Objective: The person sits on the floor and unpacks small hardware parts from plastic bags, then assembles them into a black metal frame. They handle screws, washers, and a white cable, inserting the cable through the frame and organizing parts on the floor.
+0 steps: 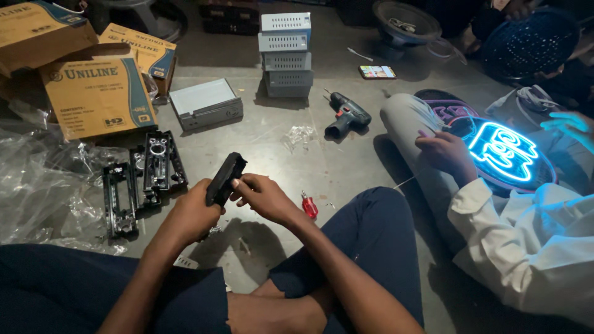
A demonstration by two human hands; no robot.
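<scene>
Head camera looks steeply down, close over the floor (266,142).

Three tan cardboard boxes (99,93) with blue trim and printed labels sit stacked at the floor's upper left. A phone (377,72) lies farther back, its screen lit, perhaps showing a picture. A round sign (501,151) glows blue at right.

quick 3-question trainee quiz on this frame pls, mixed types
1. True or false: both hands, left hand and right hand, hold the black panel.
2. What lies nearest the right hand on the floor? A) red-handled screwdriver B) cordless drill C) phone
3. Fill in: the grey metal boxes stand in a ____.

Key: 1 true; 2 A; 3 stack
</scene>
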